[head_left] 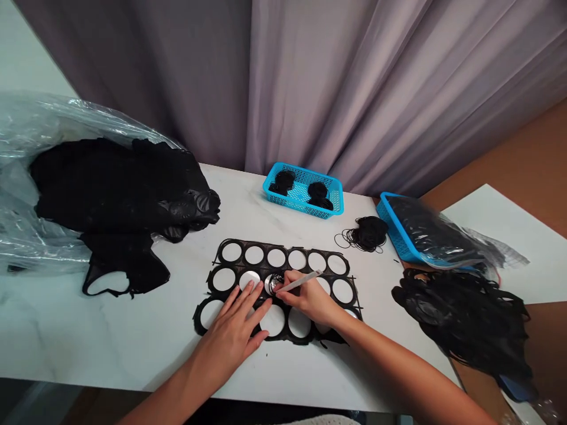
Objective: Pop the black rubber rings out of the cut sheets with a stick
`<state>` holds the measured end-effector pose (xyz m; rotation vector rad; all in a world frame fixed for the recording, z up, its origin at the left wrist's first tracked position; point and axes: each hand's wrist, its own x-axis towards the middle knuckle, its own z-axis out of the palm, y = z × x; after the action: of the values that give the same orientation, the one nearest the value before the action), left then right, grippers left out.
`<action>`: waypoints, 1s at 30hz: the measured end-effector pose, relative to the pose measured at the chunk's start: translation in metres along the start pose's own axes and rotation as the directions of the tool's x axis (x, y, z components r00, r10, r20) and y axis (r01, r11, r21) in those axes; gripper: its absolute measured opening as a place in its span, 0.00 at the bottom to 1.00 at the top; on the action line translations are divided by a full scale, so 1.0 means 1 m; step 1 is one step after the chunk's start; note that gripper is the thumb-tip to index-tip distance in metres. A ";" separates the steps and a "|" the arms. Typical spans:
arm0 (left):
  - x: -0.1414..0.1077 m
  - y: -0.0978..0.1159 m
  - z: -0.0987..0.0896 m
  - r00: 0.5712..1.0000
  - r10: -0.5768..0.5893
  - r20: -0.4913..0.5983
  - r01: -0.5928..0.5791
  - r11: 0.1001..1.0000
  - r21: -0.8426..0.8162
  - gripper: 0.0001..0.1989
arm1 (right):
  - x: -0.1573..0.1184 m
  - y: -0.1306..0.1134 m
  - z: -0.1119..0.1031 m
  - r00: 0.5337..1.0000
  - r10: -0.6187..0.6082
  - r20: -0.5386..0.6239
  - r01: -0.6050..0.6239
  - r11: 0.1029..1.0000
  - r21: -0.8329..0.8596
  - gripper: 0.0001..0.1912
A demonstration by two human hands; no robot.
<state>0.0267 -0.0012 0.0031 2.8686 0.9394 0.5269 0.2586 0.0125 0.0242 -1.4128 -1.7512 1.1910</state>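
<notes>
A black sheet (283, 249) with rows of round holes lies flat on the white table. My left hand (237, 323) rests on its left half, palm down, fingers spread. In my right hand (310, 298) is a pale pen-like tool (301, 281), held in a pinch and slanting up to the right. The tip of the tool is hidden by my fingers, over a hole in the middle row. Several thin black rings (275, 282) lie bunched at the fingertips of my right hand.
A blue basket (305, 206) behind the sheet holds black ring bundles; a loose pile of rings (370, 233) lies beside it. A second blue basket (405, 245) and a black heap (469, 319) are at the right. Black material (115, 189) in clear plastic (26, 133) fills the left.
</notes>
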 end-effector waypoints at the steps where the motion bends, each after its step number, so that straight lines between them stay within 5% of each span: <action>1: -0.001 0.000 0.000 1.000 0.002 0.006 -0.002 1.000 0.000 0.24 | 0.000 0.001 0.000 1.000 0.000 -0.002 0.000 1.000 -0.006 0.13; 12: -0.002 0.001 0.000 1.000 -0.007 0.002 0.007 1.000 -0.011 0.24 | -0.006 0.002 0.004 0.983 -0.182 0.013 0.181 0.963 -0.199 0.11; 16: -0.002 0.000 0.000 1.000 -0.013 0.006 0.013 1.000 0.000 0.23 | -0.017 0.002 0.015 0.930 -0.345 0.127 0.354 0.746 -0.564 0.08; 20: -0.002 0.001 0.002 1.000 -0.019 0.017 0.019 1.000 -0.007 0.22 | -0.006 0.006 0.005 0.898 -0.419 0.133 0.388 0.612 -0.689 0.08; 23: -0.005 0.001 0.001 0.999 -0.023 0.026 0.023 1.000 -0.009 0.23 | 0.022 0.016 -0.030 0.891 -0.404 -0.206 0.173 0.722 -0.670 0.10; 26: -0.004 -0.001 -0.004 0.998 -0.027 0.051 0.028 1.000 -0.011 0.23 | 0.045 0.020 -0.064 0.831 -0.246 -0.498 0.011 0.904 -0.428 0.10; 30: 0.016 -0.013 -0.010 0.997 -0.054 0.048 0.056 0.998 -0.036 0.23 | 0.052 0.010 -0.065 0.909 -0.082 -0.408 0.030 0.991 -0.133 0.12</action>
<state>0.0280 0.0185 0.0144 2.7997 0.9874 0.4654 0.3050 0.0811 0.0381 -1.5418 -1.5703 0.6944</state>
